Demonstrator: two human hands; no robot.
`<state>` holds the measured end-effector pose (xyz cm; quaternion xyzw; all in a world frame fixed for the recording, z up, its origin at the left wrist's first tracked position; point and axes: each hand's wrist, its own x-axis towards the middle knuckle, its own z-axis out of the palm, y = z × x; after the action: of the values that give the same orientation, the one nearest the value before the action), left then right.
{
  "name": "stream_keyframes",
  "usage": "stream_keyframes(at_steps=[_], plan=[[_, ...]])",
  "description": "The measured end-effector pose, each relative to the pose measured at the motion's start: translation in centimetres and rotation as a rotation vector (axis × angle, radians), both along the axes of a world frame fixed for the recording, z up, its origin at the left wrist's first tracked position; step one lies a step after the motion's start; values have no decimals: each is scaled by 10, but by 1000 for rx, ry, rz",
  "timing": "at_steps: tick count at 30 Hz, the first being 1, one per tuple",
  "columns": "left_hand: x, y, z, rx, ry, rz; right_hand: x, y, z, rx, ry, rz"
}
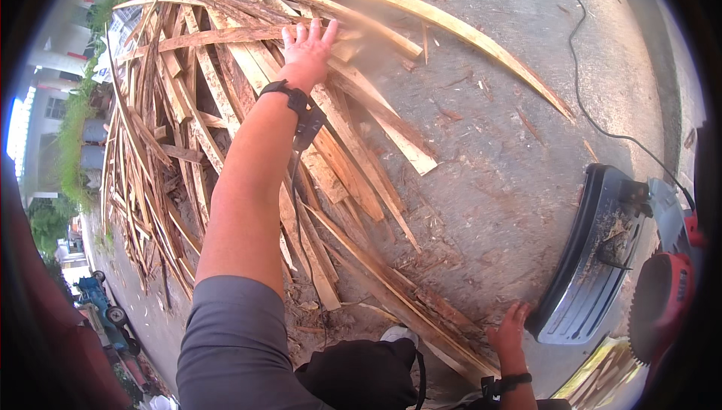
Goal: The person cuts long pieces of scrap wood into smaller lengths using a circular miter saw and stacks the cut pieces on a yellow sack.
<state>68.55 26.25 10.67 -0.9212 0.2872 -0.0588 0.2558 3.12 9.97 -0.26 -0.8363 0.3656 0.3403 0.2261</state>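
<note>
My left hand (pixel 310 46) is stretched out over a large heap of rough wood strips (pixel 220 83). Its fingers are spread, back of the hand up, at a bark-edged strip (pixel 225 36); whether it touches the wood I cannot tell. Low on the right is my right hand (pixel 509 328), with nothing in it and its thumb apart from the fingers. It is nearest the metal base (pixel 586 274) of a cut-off saw, whose round toothed blade (pixel 643 320) and red guard (pixel 671 291) show at the right rim. Sawdust and a dark clamp part lie on the base.
A long curved strip (pixel 451 18) reaches across the concrete ground (pixel 496 105). A black power cord (pixel 575 55) runs along the right to the saw. Below the saw lies a yellow sack (pixel 606 365) with wood pieces. A blue vehicle (pixel 98 303) stands far left.
</note>
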Motion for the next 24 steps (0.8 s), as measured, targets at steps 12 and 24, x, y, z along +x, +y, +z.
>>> stream_keyframes(at_steps=[12,24], plan=[[-18,51,-26,-60,100,-335,8,-4,3,21,31,-6],[-156,59,-43,-229,556,-825,-16,-4,-19,-10,-133,43]])
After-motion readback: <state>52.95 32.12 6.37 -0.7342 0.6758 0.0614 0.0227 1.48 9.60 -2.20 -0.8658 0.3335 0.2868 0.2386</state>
